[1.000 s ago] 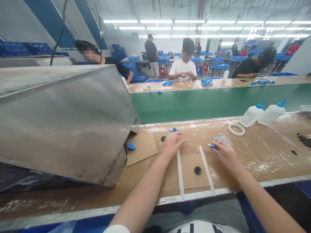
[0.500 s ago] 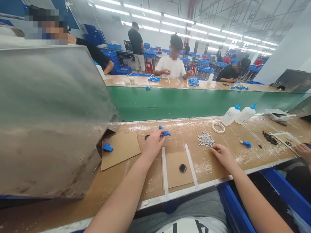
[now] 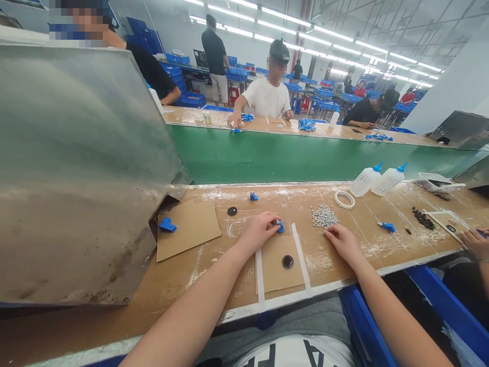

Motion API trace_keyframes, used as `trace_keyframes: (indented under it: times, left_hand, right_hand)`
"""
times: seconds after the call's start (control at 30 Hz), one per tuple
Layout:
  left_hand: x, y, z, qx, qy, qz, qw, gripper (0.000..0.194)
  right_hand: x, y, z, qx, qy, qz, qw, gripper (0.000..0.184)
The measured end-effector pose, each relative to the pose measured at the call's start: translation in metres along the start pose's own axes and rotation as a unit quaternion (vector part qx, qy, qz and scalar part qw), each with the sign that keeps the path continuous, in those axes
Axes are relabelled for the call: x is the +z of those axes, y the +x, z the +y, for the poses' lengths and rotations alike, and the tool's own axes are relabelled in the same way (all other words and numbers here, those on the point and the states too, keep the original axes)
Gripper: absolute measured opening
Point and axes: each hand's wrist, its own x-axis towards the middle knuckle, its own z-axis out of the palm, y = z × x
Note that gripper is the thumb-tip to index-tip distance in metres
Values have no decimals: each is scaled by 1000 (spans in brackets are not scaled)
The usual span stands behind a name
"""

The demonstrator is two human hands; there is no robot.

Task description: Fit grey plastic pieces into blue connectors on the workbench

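My left hand (image 3: 260,232) is closed on a small blue plastic part (image 3: 280,227), held above the far end of a cardboard pad between two white tape strips. A round black dish (image 3: 288,262) sits on that pad. Beside the near edge of a pile of small grey pieces (image 3: 324,216), my right hand (image 3: 343,243) has thumb and fingers pinched together; whatever is between them is too small to make out. Another blue part (image 3: 254,196) lies farther back, and one more blue part (image 3: 387,227) with a pale tip lies to the right.
A metal housing (image 3: 84,178) walls off the left. Cardboard (image 3: 191,229) bearing a blue part and a black disc (image 3: 232,211) lie nearby. A tape roll (image 3: 344,199), two bottles (image 3: 365,181) and black pieces (image 3: 423,219) are rightward. A co-worker's hand (image 3: 473,242) shows at far right; others sit opposite.
The blue part from my right hand now lies to the right, and that hand is at the grey pile. My left hand picked up a blue part and brought it nearer and rightward. The view turned right.
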Motion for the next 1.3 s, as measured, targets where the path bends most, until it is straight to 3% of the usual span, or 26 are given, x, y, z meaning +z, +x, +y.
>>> trace_keyframes:
  times: [0.43,0.67,0.87,1.03,1.13,1.2,1.3]
  left_hand:
    - [0,0,7,6,1,-24,1000,22]
    - [0,0,6,8,-10,-25,1000,22]
    - [2,2,4,11,-3,-26,1000,23]
    - [4,2,7,27,-39,-39,998,17]
    - [4,-2,13,9,-99,-56,993,28]
    - [5,-5,17,13,-136,-77,988,28]
    - [4,-7,22,4,-151,-104,983,29]
  right_hand:
    - [9,-10,-16,-153,-74,17,985,37]
    - [6,-12,-21,-183,-98,-2,978,37]
    - [-14,13,-27,-177,-135,-125,967,27]
    - [-20,36,-38,-215,-138,-202,946,17]
    - [-7,36,-57,-226,-37,-151,962,20]
    - [8,32,-74,-205,65,-70,974,23]
    - [34,26,-99,-160,186,40,969,27]
